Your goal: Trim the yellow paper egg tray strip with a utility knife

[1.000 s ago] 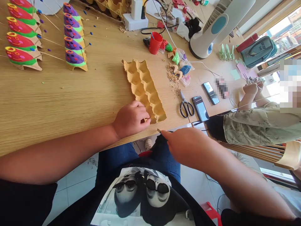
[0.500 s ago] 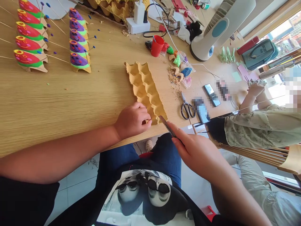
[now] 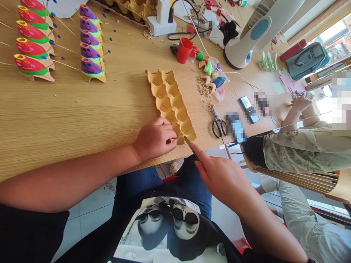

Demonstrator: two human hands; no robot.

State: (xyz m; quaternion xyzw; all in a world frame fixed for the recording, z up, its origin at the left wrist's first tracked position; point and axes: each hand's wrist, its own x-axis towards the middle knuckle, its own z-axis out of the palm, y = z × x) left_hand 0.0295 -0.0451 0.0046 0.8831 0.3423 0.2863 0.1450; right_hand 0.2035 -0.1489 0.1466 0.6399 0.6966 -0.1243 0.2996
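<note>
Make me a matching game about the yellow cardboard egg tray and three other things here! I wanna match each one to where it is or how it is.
Things:
1. long yellow cardboard egg tray
2. thin, narrow-bladed cutting tool
3. round red cup
4. metal scissors with black loop handles

Places and states:
A. standing upright, wide end up
B. held in the person's right hand
C. lying untouched, tip pointing away from the person
D. under the fingers of the person's left hand

Right pairs: 1-D, 2-B, 3-A, 4-C
</note>
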